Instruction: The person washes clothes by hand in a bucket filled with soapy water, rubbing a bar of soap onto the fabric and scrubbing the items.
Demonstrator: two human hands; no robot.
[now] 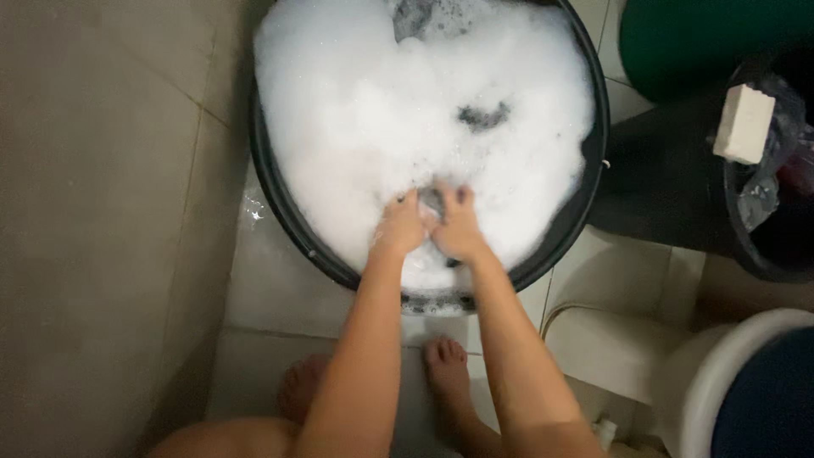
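Kneading a small grey piece of cloth point(432, 203) between them, the left hand point(400, 227) and the right hand point(459, 229) met at the near side of a wide black basin point(280, 208) that stood on the tiled floor point(102, 170). Both hands were closed on that cloth, knuckles nearly touching, just above the thick white foam point(356, 110) that filled the basin almost to its rim.

Judging from the heavy lather, the soaping looked well under way, while rinsing and wringing appeared not yet done; no washed piece lay set aside anywhere in view.

Much was hidden. Foam covered nearly all of the basin's contents, and only two darker patches point(483, 115) broke through farther back, too vague to identify as fabric or water. How large the gripped cloth was, or what kind of garment, could not be told, since most of it sat under suds and fingers. A white soap bar point(744, 124) rested on the rim of a dark bin point(763, 246) at the right, a green container point(712, 42) was cut off by the top edge, and two bare feet point(447, 365) showed below the forearms.
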